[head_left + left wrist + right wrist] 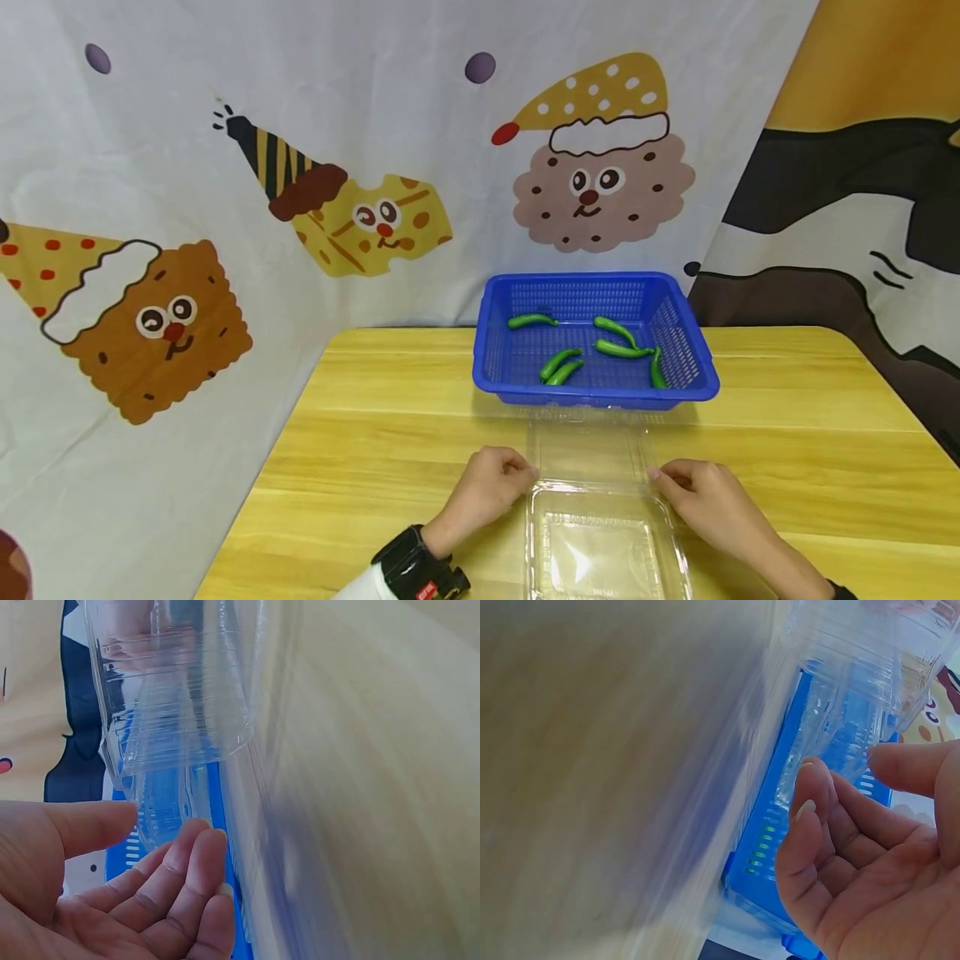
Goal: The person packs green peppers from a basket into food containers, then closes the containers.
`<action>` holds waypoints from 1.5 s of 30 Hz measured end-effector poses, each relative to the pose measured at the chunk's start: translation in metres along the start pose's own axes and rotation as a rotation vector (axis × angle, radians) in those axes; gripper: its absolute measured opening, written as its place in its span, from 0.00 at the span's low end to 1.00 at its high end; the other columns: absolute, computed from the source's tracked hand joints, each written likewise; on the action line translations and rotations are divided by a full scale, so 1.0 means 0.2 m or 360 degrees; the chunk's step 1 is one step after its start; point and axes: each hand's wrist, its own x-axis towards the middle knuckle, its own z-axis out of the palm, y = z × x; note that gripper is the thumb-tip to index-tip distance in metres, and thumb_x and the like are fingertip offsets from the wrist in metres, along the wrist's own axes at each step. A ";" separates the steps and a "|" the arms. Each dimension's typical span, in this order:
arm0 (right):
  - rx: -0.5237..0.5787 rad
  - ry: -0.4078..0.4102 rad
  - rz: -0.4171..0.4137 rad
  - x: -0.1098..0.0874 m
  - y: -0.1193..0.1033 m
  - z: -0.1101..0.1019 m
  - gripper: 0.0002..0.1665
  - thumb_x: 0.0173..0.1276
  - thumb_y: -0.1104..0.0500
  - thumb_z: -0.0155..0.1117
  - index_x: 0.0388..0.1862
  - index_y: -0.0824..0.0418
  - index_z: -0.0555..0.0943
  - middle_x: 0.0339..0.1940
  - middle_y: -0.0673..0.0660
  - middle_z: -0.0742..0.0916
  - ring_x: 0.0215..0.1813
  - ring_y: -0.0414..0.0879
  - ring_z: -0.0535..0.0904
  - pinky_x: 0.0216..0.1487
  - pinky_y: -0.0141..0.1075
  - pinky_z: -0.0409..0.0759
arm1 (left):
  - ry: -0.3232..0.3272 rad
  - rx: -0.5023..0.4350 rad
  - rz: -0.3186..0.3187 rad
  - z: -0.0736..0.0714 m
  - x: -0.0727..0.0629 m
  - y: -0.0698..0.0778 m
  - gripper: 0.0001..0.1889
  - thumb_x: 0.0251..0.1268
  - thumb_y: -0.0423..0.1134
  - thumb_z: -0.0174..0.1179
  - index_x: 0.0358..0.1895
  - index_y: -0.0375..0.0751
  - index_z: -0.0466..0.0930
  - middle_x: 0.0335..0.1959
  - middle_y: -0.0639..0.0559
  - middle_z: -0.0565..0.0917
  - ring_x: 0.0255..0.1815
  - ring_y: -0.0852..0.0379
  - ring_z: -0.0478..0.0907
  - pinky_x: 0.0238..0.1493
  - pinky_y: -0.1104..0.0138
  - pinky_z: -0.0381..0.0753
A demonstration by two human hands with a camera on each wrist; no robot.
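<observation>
A clear plastic clamshell box lies open on the table, its bottom half toward me. Its flat lid extends away and reaches the front of the blue basket. At the left edge, close to the hinge fold, my left hand holds the lid between thumb and fingertips. Opposite it, my right hand pinches the right edge at about the same height. In the wrist views, the left thumb and fingers and the right fingers curve around the see-through rim. No food lies in the box.
Beyond the lid stands a blue plastic basket with several green chili peppers spread over its floor. The wooden table ends at a cloth backdrop printed with cartoon food figures.
</observation>
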 end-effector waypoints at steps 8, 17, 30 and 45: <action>-0.0004 0.0066 -0.0026 -0.02 -0.02 0.00 0.13 0.77 0.51 0.67 0.42 0.59 0.90 0.32 0.46 0.89 0.32 0.39 0.78 0.34 0.33 0.80 | -0.0039 -0.0165 -0.0044 -0.01 -0.01 0.00 0.07 0.68 0.38 0.70 0.33 0.40 0.86 0.24 0.44 0.86 0.16 0.56 0.78 0.15 0.71 0.72; 0.0005 0.0138 -0.0036 -0.04 -0.03 0.00 0.08 0.74 0.54 0.69 0.39 0.57 0.90 0.28 0.44 0.87 0.29 0.37 0.75 0.32 0.32 0.78 | -0.0056 -0.0183 -0.0023 -0.02 -0.02 -0.01 0.07 0.65 0.36 0.72 0.30 0.40 0.85 0.21 0.52 0.85 0.16 0.54 0.78 0.16 0.72 0.73; 0.0037 0.0157 -0.0027 -0.06 -0.04 -0.01 0.08 0.75 0.55 0.69 0.38 0.56 0.89 0.28 0.44 0.86 0.29 0.38 0.75 0.31 0.32 0.77 | -0.0054 -0.0176 -0.0023 -0.03 -0.03 -0.01 0.06 0.64 0.36 0.73 0.31 0.40 0.86 0.23 0.57 0.85 0.19 0.40 0.83 0.16 0.71 0.76; -0.0007 0.0189 -0.0082 -0.09 -0.03 0.00 0.06 0.75 0.55 0.70 0.38 0.54 0.90 0.31 0.42 0.89 0.31 0.35 0.77 0.36 0.33 0.81 | -0.0040 -0.0138 0.0038 -0.05 -0.06 0.00 0.05 0.63 0.35 0.73 0.32 0.39 0.87 0.25 0.56 0.86 0.20 0.45 0.83 0.19 0.70 0.80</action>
